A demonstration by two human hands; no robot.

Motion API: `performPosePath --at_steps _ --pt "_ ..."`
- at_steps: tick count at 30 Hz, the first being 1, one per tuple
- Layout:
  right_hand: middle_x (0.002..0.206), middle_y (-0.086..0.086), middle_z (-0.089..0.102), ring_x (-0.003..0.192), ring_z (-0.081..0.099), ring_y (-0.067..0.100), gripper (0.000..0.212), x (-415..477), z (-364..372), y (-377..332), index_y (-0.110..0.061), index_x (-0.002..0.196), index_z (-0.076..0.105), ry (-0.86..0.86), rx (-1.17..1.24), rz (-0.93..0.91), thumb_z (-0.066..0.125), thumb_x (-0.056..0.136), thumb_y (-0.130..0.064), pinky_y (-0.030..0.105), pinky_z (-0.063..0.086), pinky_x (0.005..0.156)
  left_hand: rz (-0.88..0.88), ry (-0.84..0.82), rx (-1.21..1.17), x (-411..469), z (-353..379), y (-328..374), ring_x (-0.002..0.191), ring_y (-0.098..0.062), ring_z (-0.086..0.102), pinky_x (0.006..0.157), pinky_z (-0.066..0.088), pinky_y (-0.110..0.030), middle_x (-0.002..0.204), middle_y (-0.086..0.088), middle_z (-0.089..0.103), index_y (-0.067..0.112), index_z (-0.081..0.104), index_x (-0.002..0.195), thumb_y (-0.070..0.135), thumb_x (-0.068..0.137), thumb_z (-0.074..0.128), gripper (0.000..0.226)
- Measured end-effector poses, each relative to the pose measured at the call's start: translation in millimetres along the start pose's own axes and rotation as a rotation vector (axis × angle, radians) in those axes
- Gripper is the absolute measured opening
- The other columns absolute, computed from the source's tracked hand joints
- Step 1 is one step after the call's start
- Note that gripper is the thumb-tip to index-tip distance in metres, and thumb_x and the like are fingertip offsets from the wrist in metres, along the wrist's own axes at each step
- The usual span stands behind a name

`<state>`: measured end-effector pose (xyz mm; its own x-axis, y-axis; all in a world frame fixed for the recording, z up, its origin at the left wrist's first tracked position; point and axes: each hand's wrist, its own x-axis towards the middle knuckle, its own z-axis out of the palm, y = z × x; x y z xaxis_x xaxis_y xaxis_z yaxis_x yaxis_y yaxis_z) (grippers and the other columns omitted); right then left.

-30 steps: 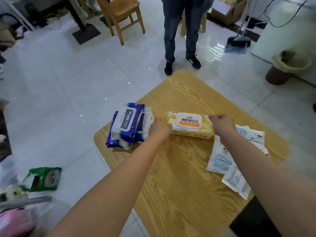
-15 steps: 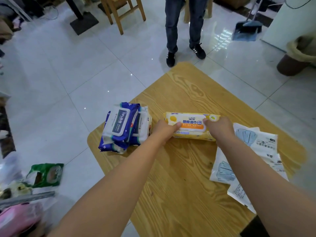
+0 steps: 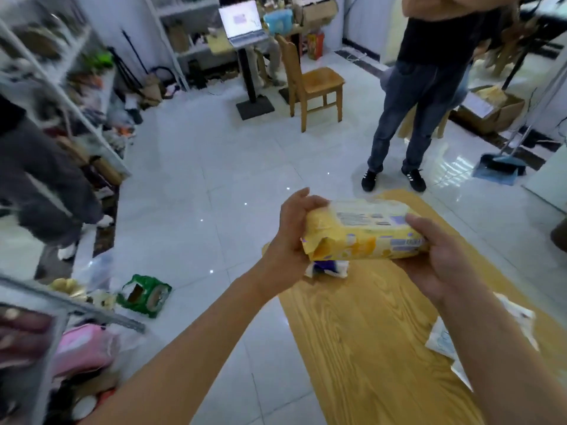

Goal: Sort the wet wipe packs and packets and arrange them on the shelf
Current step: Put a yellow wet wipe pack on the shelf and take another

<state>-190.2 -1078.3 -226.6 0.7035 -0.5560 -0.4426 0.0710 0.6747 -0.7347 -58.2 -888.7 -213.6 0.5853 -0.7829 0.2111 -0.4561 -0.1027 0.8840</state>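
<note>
Head view: the yellow wipe pack [image 3: 368, 231] is up in the air above the far left part of the wooden surface [image 3: 368, 348] — both hands hold it. The left hand [image 3: 291, 237] has its fingers [image 3: 302, 200] curled round the crimped left end; the right hand [image 3: 435, 262] cups the right end, thumb on top. Under it a blue-and-white pack [image 3: 325, 266] peeks out on the surface; white packets [image 3: 445, 342] lie at the surface's right edge.

No text can be read for certain. The yellow pack [image 3: 365, 237] bears blue and purple print blocks on its top face and its side, perhaps label panels, but blur smears every letter. The laptop [image 3: 242, 23] screen shows a small pinkish patch, too faint to read.
</note>
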Motion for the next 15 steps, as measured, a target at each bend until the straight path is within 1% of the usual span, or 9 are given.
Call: performPosePath --at_steps 2,4,6,8,10,12,13,14,15 --pt "0.11 0.022 0.069 0.089 0.068 0.032 0.04 -16.3 54.9 19.0 0.006 0.122 0.061 -0.044 -0.033 -0.033 0.06 0.091 -0.021 0.035 0.061 0.067 -0.123 0.037 -0.059 -38.2 -53.0 13.3 0.135 -0.016 0.042 0.111 0.041 -0.047 0.146 0.0 0.03 0.034 0.02 0.146 0.008 0.083 0.069 0.084" --pt "0.102 0.019 0.071 0.088 0.069 0.032 0.028 -36.2 113.3 42.4 0.003 0.109 0.065 -0.135 -0.043 -0.045 0.059 0.091 -0.018 0.034 0.06 0.064 -0.211 0.057 -0.188 -83.8 -108.7 22.2 0.129 -0.009 0.05 0.106 0.047 -0.044 0.149 0.006 0.033 0.044 0.01 0.15 -0.01 0.082 0.069 0.104" --pt "0.102 0.02 0.069 0.088 0.069 0.032 0.02 -56.2 171.2 72.0 -0.001 0.104 0.063 -0.238 -0.052 -0.042 0.059 0.09 -0.015 0.034 0.06 0.063 -0.245 0.106 -0.238 -134.0 -167.2 26.2 0.125 -0.011 0.055 0.103 0.049 -0.046 0.152 0.008 0.031 0.055 0.012 0.146 -0.02 0.077 0.066 0.116" --pt "0.106 0.022 0.068 0.092 0.069 0.036 0.025 -77.2 228.4 107.9 0.0 0.109 0.06 -0.34 -0.06 -0.039 0.06 0.088 -0.014 0.037 0.061 0.066 -0.268 0.187 -0.327 -187.0 -224.9 30.9 0.122 -0.017 0.059 0.105 0.045 -0.053 0.155 0.011 0.027 0.056 0.015 0.146 -0.024 0.067 0.061 0.121" --pt "0.117 0.027 0.066 0.104 0.067 0.042 0.039 -101.6 286.0 149.7 0.007 0.119 0.057 -0.444 -0.084 -0.025 0.062 0.086 -0.014 0.047 0.06 0.081 -0.287 0.298 -0.403 -245.0 -275.1 42.1 0.124 -0.02 0.056 0.108 0.042 -0.05 0.159 0.011 0.022 0.048 0.006 0.151 -0.017 0.065 0.059 0.12" --pt "0.125 0.029 0.063 0.114 0.062 0.046 0.057 -132.1 347.4 195.8 0.013 0.127 0.05 -0.553 -0.13 0.0 0.067 0.081 -0.016 0.054 0.054 0.091 -0.309 0.459 -0.393 -300.8 -315.0 47.0 0.133 -0.017 0.048 0.108 0.042 -0.041 0.161 0.008 0.02 0.039 -0.008 0.154 -0.003 0.067 0.076 0.129" --pt "0.125 0.029 0.063 0.115 0.061 0.047 0.062 -152.2 376.7 219.2 0.012 0.129 0.049 -0.607 -0.155 0.013 0.069 0.078 -0.018 0.053 0.054 0.091 -0.326 0.562 -0.349 -328.2 -330.7 51.1 0.136 -0.016 0.046 0.109 0.042 -0.041 0.161 0.007 0.022 0.037 -0.013 0.154 0.013 0.063 0.089 0.139" --pt "0.123 0.029 0.064 0.115 0.061 0.046 0.066 -171.4 403.3 243.0 0.011 0.128 0.049 -0.662 -0.184 0.028 0.071 0.074 -0.02 0.052 0.055 0.089 -0.352 0.675 -0.287 -355.0 -344.9 53.7 0.136 -0.014 0.046 0.109 0.043 -0.041 0.159 0.007 0.027 0.036 -0.015 0.154 0.033 0.055 0.096 0.148" --pt "0.121 0.029 0.064 0.114 0.062 0.045 0.069 -189.5 426.2 265.2 0.012 0.127 0.05 -0.713 -0.207 0.053 0.073 0.071 -0.022 0.051 0.055 0.087 -0.375 0.791 -0.212 -378.8 -356.5 57.1 0.134 -0.011 0.047 0.107 0.046 -0.037 0.157 0.008 0.031 0.035 -0.013 0.154 0.044 0.05 0.095 0.15"
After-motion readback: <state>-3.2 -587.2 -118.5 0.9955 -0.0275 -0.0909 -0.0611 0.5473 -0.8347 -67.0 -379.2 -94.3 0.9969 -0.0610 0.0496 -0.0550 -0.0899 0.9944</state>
